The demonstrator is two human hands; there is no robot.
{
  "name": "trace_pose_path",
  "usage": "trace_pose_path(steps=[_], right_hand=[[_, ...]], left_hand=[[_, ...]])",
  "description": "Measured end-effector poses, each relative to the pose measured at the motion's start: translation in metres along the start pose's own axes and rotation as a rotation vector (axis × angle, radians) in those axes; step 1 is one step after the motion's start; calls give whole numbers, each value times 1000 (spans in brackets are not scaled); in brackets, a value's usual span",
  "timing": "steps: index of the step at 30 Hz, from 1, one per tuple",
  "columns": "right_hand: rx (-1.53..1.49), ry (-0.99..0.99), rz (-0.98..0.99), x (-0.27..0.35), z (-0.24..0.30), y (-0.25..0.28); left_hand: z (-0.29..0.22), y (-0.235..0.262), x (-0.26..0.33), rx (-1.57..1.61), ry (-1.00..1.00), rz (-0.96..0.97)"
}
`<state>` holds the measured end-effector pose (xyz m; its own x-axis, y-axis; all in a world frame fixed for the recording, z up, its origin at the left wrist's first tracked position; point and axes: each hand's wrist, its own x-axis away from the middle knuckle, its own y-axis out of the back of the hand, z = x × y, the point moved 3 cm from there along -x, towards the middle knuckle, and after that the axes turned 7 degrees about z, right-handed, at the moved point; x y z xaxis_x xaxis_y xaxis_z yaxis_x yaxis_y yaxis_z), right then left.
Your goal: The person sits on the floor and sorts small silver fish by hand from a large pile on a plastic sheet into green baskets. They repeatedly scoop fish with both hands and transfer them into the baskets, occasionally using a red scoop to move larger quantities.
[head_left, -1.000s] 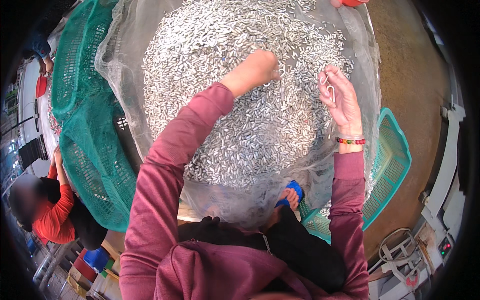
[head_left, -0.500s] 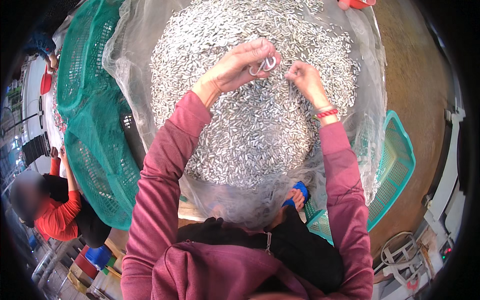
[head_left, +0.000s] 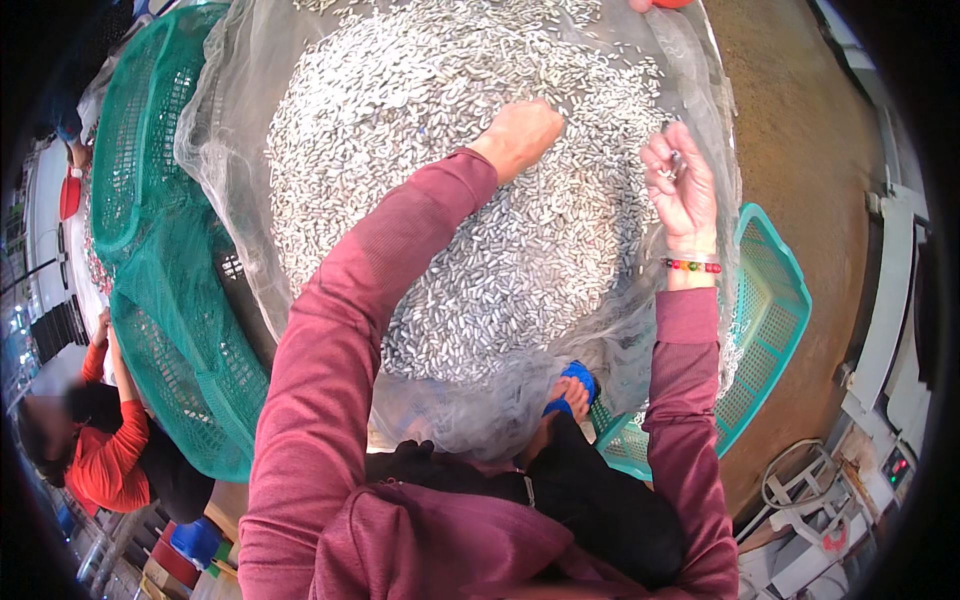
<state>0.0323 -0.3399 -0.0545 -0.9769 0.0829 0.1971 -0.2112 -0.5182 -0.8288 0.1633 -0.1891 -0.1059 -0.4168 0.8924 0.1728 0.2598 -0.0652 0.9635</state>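
A broad heap of small, silvery, capsule-shaped pieces [head_left: 480, 290] lies spread on a sheet of fine pale netting [head_left: 240, 160]. Over the upper middle of the heap is my left hand [head_left: 522, 135], back upward, fingers curled under. What it holds, if anything, is hidden. My right hand [head_left: 688, 195] is raised at the heap's right edge, palm turned up. Its fingers curl around a few small silvery pieces [head_left: 674, 165]. A beaded bracelet [head_left: 692, 266] circles that wrist.
Green mesh netting [head_left: 170, 290] drapes over crates on the left. A turquoise plastic basket [head_left: 790, 300] stands on the floor at right. A person in an orange top [head_left: 110, 460] sits at far left. Grey metal equipment [head_left: 820, 540] is at lower right.
My left hand has turned over and closed, and the curved whitish piece it held no longer shows. The right hand has moved right and turned palm up. The whole view has shifted slightly.
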Motion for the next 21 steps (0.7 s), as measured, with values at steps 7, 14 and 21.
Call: trace_pose_path(steps=[7,14,21], right_hand=[[725,-266,-135,-44,-38,17],[1964,-158,3,-104,-108,5],[1808,-274,534,-25,-147,-26]], left_hand=[[46,73,48,590,-52,5],[64,100,99,337,-113,-247],[62,117,125,739,100,-247]])
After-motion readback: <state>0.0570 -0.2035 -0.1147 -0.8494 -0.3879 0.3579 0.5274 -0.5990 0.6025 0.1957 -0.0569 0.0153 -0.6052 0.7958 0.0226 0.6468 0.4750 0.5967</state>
